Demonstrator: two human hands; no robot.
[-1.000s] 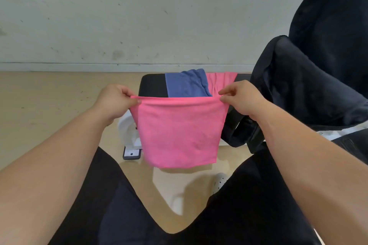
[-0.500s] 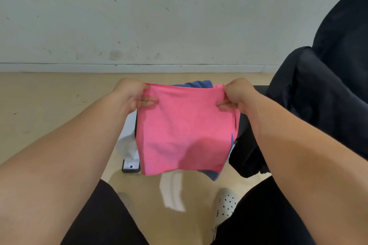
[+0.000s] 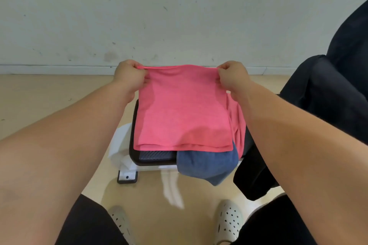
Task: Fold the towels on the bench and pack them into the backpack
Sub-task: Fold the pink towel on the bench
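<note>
A folded pink towel [image 3: 183,113] is stretched between my hands over the black bench [image 3: 153,156]. My left hand [image 3: 129,74] pinches its far left corner and my right hand [image 3: 232,75] pinches its far right corner. The towel's near edge lies doubled on the bench seat. Under it a blue towel [image 3: 207,164] hangs off the bench's front edge. A second pink towel [image 3: 238,123] lies crumpled at the right beneath the held one. The black backpack [image 3: 326,93] stands at the right, beside the bench.
The bench has a white frame [image 3: 121,145] and a black foot [image 3: 127,177] on a tan floor. A pale wall with a baseboard rises behind. My two white perforated shoes [image 3: 229,221] and dark trouser legs are at the bottom.
The hands have moved forward and down with the pink towel, which hung in the air before and now lies over the bench and the other towels.
</note>
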